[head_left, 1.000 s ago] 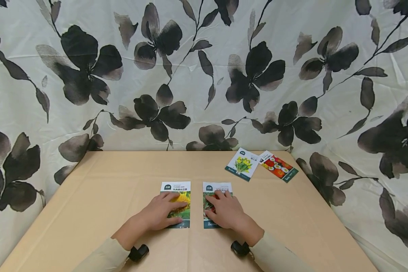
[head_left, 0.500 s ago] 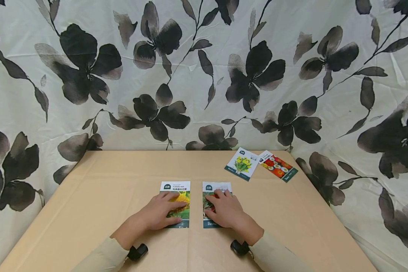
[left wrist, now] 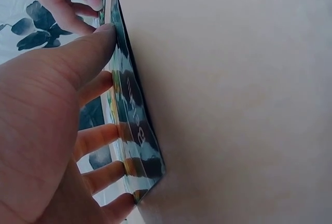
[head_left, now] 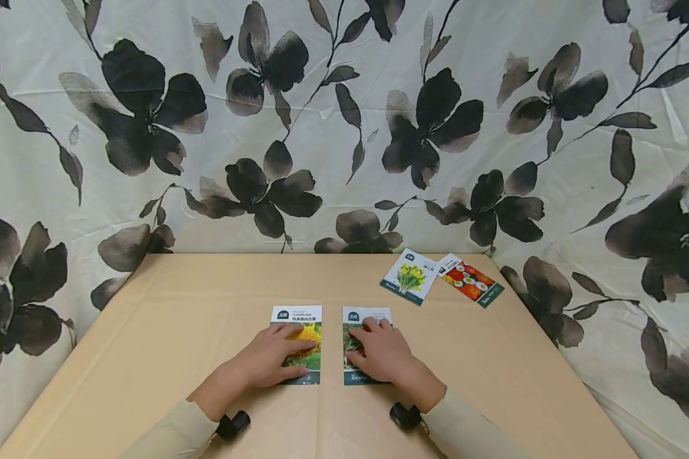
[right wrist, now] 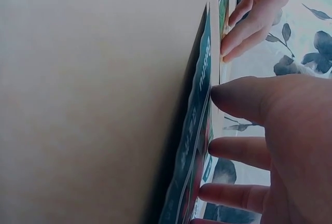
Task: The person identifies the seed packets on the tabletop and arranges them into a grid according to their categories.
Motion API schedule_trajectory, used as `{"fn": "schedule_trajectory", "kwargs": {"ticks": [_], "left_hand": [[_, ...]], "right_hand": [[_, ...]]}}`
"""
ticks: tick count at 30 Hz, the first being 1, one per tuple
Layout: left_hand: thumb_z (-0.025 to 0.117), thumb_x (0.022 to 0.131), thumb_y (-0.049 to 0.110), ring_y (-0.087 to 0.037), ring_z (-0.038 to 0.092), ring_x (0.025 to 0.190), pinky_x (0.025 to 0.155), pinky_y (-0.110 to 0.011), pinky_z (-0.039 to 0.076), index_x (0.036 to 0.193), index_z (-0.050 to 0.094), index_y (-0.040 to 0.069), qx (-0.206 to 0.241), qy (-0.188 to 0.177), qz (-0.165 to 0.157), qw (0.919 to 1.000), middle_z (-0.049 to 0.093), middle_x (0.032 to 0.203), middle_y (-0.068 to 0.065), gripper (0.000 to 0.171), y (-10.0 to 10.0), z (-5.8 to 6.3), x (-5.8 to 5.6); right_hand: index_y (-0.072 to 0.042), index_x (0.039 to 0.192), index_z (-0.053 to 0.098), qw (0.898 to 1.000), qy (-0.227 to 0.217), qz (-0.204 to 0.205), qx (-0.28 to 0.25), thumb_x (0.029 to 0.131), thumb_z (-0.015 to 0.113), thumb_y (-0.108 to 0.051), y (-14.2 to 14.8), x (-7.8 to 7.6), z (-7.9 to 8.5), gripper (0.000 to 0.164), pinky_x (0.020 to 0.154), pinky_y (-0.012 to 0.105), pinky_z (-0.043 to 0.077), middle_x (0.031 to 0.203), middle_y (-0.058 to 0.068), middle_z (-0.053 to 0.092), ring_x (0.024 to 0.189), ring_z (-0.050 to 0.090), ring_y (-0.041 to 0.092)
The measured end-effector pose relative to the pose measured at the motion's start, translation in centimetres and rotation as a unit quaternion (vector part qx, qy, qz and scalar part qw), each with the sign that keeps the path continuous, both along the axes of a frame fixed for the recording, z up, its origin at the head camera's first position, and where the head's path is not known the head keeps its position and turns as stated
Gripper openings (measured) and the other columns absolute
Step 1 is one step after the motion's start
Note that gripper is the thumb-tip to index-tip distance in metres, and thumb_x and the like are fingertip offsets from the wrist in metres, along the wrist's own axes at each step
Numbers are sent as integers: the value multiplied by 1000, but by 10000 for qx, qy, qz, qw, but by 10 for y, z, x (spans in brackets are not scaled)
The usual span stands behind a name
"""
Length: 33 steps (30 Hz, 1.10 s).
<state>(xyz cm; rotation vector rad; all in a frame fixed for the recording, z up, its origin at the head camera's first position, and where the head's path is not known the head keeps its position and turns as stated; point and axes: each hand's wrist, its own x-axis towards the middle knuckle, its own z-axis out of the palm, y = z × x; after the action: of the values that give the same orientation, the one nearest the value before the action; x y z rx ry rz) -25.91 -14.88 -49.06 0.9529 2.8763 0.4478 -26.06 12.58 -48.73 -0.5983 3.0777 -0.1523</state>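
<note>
Fingers spread, my left hand [head_left: 270, 358] touches one packet [head_left: 312, 333], my right hand [head_left: 385, 354] another packet [head_left: 355, 377]; table [head_left: 332, 347] separates their edges.

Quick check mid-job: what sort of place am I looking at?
Probably an indoor recording corner, though the room beyond isn't visible: a tan table, a creased floral-print sheet behind it, and a small black device worn at each wrist.

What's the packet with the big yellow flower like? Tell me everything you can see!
The packet is a thin, shiny rectangle that looks like paper or plastic. It has a white top with a badge and writing, a yellow flower over green, and a dark bottom band. It lies face up on the table. The left grip rests on it, hiding part of the picture.
</note>
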Motion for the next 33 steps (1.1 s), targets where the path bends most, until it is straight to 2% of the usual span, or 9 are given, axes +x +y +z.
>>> {"fn": "schedule_trajectory", "kwargs": {"ticks": [14, 22, 33], "left_hand": [[72, 92, 49, -43, 42, 142, 113, -64, 37, 142, 63, 27, -36, -9, 19, 10000, 49, 153, -16, 56, 0, 0, 0], [73, 91, 50, -43, 42, 142, 113, -64, 37, 142, 63, 27, -68, -88, 38, 9999, 49, 153, -16, 56, 1, 2, -1], [73, 91, 50, -43, 42, 142, 113, -64, 38, 142, 63, 27, -33, -36, 45, 10000, 50, 153, -15, 57, 0, 0, -1]], "right_hand": [[-24, 139, 65, 9999, 110, 5, -70, 94, 68, -53, 0, 1, 2, 54, 87, 49, 53, 135, 10, 60, 111, 54, 31], [-23, 141, 63, 9997, -42, -126, -208, 93, 69, -53, 0, -1, 3, 56, 94, 52, 52, 145, 12, 54, 122, 52, 36], [-22, 141, 63, 9996, 4, -83, -270, 94, 68, -52, 2, -5, 2, 56, 93, 51, 52, 142, 12, 56, 121, 53, 34]]}}
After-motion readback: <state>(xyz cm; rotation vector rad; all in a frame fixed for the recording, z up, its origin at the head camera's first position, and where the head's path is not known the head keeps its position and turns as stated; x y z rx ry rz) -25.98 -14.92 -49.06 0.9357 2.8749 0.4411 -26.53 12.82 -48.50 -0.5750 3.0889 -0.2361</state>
